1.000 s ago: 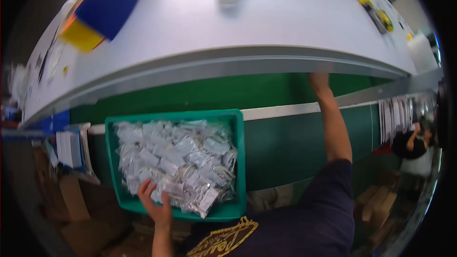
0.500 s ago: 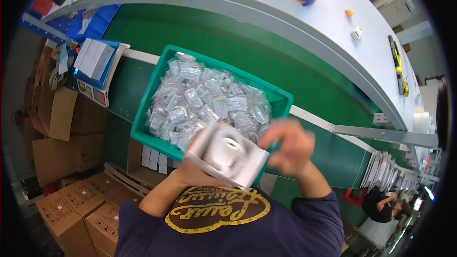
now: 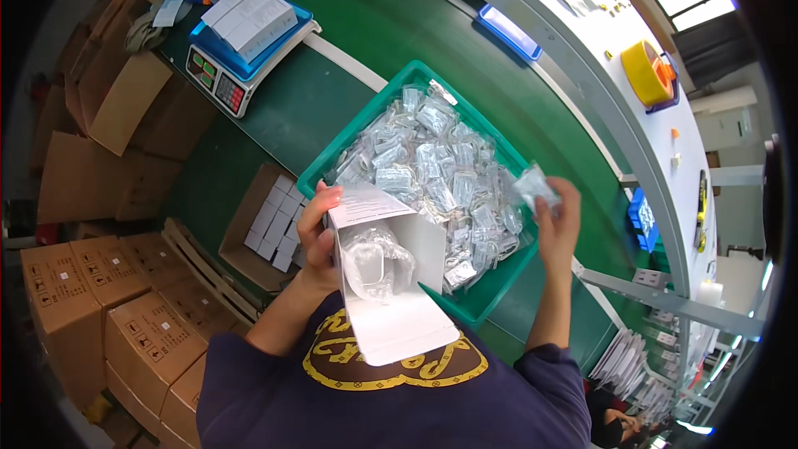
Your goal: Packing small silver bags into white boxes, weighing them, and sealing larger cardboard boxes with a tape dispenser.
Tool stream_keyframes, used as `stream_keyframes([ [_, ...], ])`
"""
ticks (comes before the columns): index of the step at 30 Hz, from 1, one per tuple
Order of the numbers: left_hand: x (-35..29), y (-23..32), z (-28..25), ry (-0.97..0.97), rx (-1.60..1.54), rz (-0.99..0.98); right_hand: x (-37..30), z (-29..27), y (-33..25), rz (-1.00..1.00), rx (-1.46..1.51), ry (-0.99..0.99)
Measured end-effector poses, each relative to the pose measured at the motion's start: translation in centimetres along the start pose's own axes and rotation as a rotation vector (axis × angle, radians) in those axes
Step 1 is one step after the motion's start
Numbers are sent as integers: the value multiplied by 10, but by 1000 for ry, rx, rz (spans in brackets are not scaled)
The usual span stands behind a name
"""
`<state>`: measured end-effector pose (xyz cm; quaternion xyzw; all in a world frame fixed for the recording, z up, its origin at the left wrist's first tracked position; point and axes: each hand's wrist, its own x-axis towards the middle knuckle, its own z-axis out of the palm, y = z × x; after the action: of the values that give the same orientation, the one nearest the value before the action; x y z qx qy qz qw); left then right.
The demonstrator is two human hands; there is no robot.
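My left hand (image 3: 316, 245) grips an open white cardboard box (image 3: 401, 334) by its left side, with a flap folded out toward my chest. Inside the box sits a white object wrapped in clear plastic (image 3: 376, 270); its kind is hard to tell. To the right, my right hand (image 3: 563, 220) pinches a small clear plastic packet (image 3: 534, 186) above the right edge of a green bin (image 3: 356, 130). What the packet contains is too small to make out. Many similar packets (image 3: 440, 170) fill the bin, just beyond the box.
A digital scale (image 3: 218, 81) bearing a blue tray and white boxes (image 3: 249, 17) stands at far left. Below it, an open carton holds small white boxes (image 3: 274, 224). Brown cartons (image 3: 79, 291) are stacked lower left. A shelf with yellow tape (image 3: 644, 71) curves along the right.
The view has turned, and the bin appears farther right. The box has tilted, showing its open flap and plastic-wrapped content. My right hand, blurred beside the box before, now holds a packet farther right.
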<state>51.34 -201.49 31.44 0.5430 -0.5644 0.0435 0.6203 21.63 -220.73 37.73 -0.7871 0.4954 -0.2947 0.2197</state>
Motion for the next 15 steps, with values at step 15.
stream_keyframes([
  [15, 2, -11, -6, -97, 86, 165, 17, -22, -204, -441, 159, -598],
])
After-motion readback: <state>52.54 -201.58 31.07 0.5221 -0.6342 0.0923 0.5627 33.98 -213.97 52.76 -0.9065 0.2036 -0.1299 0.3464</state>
